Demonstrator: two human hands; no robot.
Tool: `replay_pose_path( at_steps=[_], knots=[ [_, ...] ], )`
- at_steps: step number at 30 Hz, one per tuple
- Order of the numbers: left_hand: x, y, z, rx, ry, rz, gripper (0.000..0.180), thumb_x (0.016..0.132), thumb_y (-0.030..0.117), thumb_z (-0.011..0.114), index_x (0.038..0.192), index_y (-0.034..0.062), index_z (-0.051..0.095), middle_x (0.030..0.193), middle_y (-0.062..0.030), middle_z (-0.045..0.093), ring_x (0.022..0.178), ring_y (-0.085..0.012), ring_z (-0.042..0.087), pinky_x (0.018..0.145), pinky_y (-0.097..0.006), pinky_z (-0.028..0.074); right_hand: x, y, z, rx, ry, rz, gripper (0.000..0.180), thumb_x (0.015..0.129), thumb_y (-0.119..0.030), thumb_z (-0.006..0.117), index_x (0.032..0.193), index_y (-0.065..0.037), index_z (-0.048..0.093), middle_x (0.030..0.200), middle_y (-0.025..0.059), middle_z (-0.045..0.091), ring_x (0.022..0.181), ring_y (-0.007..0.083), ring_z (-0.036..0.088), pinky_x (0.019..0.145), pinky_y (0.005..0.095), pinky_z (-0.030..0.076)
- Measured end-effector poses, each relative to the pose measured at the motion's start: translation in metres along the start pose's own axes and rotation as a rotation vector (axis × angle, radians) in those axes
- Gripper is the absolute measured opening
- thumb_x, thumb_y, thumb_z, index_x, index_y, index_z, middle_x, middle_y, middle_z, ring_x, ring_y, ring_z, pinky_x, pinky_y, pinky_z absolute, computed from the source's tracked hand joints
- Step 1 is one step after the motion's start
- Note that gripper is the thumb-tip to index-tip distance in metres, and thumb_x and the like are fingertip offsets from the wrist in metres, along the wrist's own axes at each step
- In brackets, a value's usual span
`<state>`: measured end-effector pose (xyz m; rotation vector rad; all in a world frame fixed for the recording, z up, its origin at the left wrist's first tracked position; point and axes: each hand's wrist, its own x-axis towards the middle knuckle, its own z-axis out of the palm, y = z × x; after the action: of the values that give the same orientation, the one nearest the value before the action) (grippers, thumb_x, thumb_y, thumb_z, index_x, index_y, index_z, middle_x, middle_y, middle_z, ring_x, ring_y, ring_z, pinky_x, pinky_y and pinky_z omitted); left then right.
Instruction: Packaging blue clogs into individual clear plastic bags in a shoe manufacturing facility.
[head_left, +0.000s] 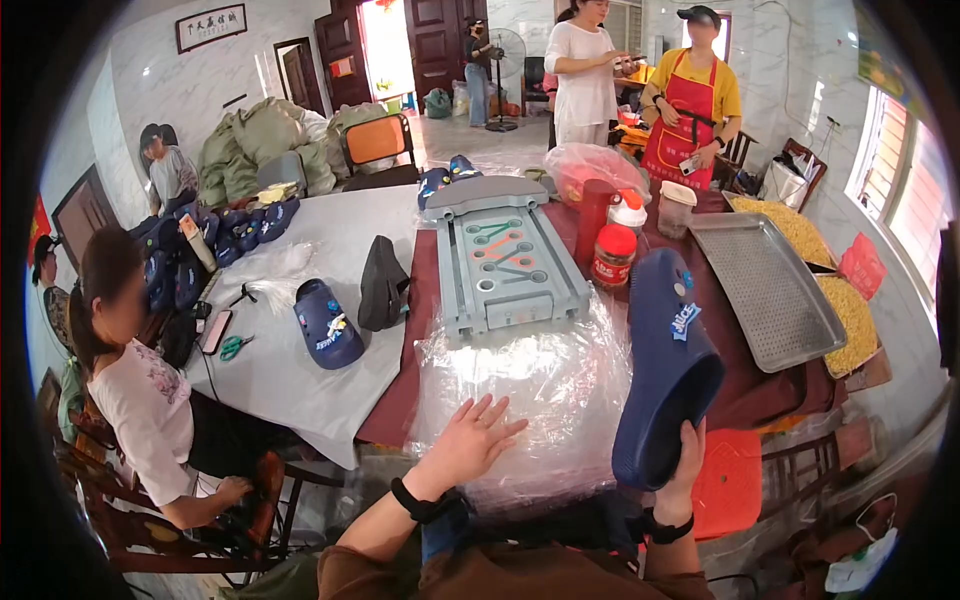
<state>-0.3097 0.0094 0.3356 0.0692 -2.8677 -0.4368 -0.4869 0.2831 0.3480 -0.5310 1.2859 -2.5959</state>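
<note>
1. The long table (330, 225), with a grey cloth on its left part and a dark red cloth on its right part, is the largest thing here, and every place below is told from it.
2. The stack of clear plastic bags (545, 385) lies at the near edge of the table, straight in front of the person.
3. The grey plastic jig with slots and pegs (505, 255) stands on the table just behind the bags.
4. The rectangular metal tray (768, 290) lies on the right side of the table, beside yellow grains.
5. The navy blue foam clog with small charms (668, 365) is held up in the air above the near right corner of the table, with its sole turned to the right.
6. A second navy clog (327, 323) rests on the grey cloth, well apart from the first one.
7. The left hand (472, 438) lies flat and open on the top bag, fingers spread, and grips nothing.
8. The right hand (685, 470) is closed around the heel end of the raised clog.
9. I judge that the step in hand is bagging: the clog is ready, the bag is not yet opened. The next move seems to call for the left fingers to separate the top bag and open its mouth.
</note>
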Motion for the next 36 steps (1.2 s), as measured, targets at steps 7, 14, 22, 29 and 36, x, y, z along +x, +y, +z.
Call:
replay_pose_path(
  at_steps=[7, 14, 22, 29, 36],
  knots=[
    [-0.015, 0.036, -0.040, 0.073, 0.100, 0.058, 0.037, 0.099, 0.029, 0.056, 0.134, 0.0199, 0.063, 0.137, -0.0115, 0.061, 0.133, -0.0381, 0.050, 0.114, -0.052, 0.035, -0.012, -0.007, -0.001, 0.025, -0.024, 0.076, 0.055, 0.099, -0.021, 0.050, 0.150, -0.004, 0.038, 0.136, 0.0113, 0.056, 0.122, 0.0219, 0.058, 0.102, 0.0343, 0.048],
    [-0.030, 0.084, -0.103, -0.098, 0.447, 0.118, 0.028, 0.096, 0.021, 0.055, 0.110, 0.0045, 0.073, 0.110, -0.0088, 0.073, 0.105, -0.0294, 0.069, 0.094, -0.041, 0.054, -0.025, -0.022, 0.015, 0.084, -0.147, 0.052, 0.053, 0.101, -0.018, 0.046, 0.149, 0.001, 0.035, 0.145, 0.0182, 0.047, 0.128, 0.0269, 0.053, 0.105, 0.0381, 0.046],
    [-0.028, 0.072, -0.111, 0.156, 0.888, 0.041, 0.029, 0.093, 0.011, 0.055, 0.117, -0.0002, 0.067, 0.113, -0.0137, 0.072, 0.099, -0.0327, 0.068, 0.087, -0.040, 0.054, -0.032, -0.027, 0.019, -0.070, -0.159, -0.098, 0.055, 0.101, -0.021, 0.042, 0.150, 0.001, 0.033, 0.142, 0.0185, 0.049, 0.129, 0.0289, 0.052, 0.107, 0.0391, 0.043],
    [0.039, 0.004, -0.029, 0.094, 0.736, -0.107, 0.039, 0.085, 0.009, 0.064, 0.123, 0.0039, 0.065, 0.122, -0.0149, 0.068, 0.099, -0.0351, 0.066, 0.085, -0.042, 0.053, -0.035, -0.043, 0.008, -0.021, -0.280, 0.042, 0.062, 0.096, -0.023, 0.052, 0.149, 0.003, 0.035, 0.140, 0.0179, 0.052, 0.125, 0.0279, 0.055, 0.107, 0.0387, 0.043],
    [0.054, -0.024, -0.003, -0.517, 0.656, -0.156, 0.041, 0.087, 0.016, 0.063, 0.128, 0.0079, 0.063, 0.131, -0.0158, 0.063, 0.113, -0.0371, 0.061, 0.093, -0.042, 0.051, -0.030, -0.080, 0.026, -0.043, -0.539, 0.608, 0.059, 0.093, -0.010, 0.054, 0.147, 0.007, 0.038, 0.144, 0.0157, 0.050, 0.132, 0.0221, 0.049, 0.112, 0.0337, 0.036]
  ],
)
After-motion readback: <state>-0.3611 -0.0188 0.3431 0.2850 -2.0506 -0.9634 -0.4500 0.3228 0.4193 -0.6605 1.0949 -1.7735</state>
